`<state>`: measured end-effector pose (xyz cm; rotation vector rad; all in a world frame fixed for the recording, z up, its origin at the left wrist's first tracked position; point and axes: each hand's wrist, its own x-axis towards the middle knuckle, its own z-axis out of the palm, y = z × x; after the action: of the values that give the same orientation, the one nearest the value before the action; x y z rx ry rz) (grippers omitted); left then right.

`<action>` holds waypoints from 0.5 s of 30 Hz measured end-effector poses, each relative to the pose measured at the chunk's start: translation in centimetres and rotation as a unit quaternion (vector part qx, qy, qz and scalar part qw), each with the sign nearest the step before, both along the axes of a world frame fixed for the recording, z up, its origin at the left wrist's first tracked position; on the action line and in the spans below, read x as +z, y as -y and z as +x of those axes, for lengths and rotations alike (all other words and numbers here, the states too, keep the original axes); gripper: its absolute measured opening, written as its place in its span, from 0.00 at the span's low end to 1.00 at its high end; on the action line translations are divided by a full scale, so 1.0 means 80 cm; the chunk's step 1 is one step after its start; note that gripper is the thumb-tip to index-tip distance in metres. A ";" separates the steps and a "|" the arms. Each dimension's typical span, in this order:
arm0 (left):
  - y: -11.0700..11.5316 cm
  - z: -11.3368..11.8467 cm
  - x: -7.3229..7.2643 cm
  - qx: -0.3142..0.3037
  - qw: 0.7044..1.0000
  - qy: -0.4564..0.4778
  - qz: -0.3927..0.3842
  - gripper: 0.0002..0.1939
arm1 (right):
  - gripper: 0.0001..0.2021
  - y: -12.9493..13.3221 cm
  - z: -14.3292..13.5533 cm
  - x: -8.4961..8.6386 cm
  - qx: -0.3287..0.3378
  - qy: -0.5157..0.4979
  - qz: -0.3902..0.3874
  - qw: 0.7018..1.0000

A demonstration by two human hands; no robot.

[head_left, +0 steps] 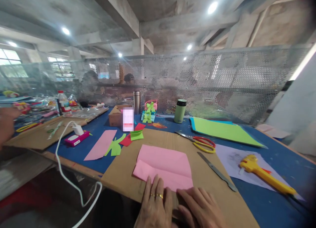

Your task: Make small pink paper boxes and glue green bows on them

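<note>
A pink sheet of paper [164,162] with a crease across it lies on brown cardboard [118,173] at the table's front edge. Near the sheet's lower left edge, my left hand [156,201] rests with fingers stretched forward and a little apart, two rings on them. My right hand [201,205] lies at the lower right edge of the same sheet, fingers spread, with its thumb turned toward the left hand. Both sets of fingertips touch the paper's near edge.
Scissors [203,143], a metal blade [217,172] and a yellow glue gun [264,177] lie right. Green sheets [224,132], a green cup [180,111] and a steel flask [136,103] are behind. Left are paper cutouts [116,147] and a pink power strip [77,138]. Another person's hand [7,122] shows far left.
</note>
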<state>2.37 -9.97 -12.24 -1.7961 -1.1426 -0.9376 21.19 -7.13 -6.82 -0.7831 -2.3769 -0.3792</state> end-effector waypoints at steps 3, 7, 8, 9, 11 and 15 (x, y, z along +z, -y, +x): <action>0.013 -0.004 0.021 -0.025 0.996 0.021 -0.078 0.30 | 0.14 0.005 -0.004 0.002 0.006 -0.002 0.000 1.000; 0.024 0.000 0.057 0.008 0.975 0.061 -0.213 0.25 | 0.15 0.014 -0.009 0.006 0.000 0.004 -0.040 0.999; 0.025 -0.001 0.067 0.020 0.964 0.060 -0.257 0.22 | 0.15 0.015 -0.010 0.008 -0.003 0.006 -0.051 0.999; 0.024 -0.002 0.076 0.012 0.956 0.045 -0.288 0.19 | 0.16 0.017 -0.010 0.011 -0.007 0.007 -0.059 0.998; 0.019 -0.007 0.093 -0.012 0.928 0.026 -0.373 0.12 | 0.15 0.018 -0.012 0.015 -0.014 0.005 -0.068 0.998; -0.003 -0.022 0.117 -0.020 0.874 0.039 -0.484 0.07 | 0.14 0.020 -0.013 0.021 -0.015 0.006 -0.095 0.995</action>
<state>0.60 -9.73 -2.86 -2.5664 -1.8304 -0.4491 20.12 -8.70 -5.14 -0.9055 -2.4410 -0.1705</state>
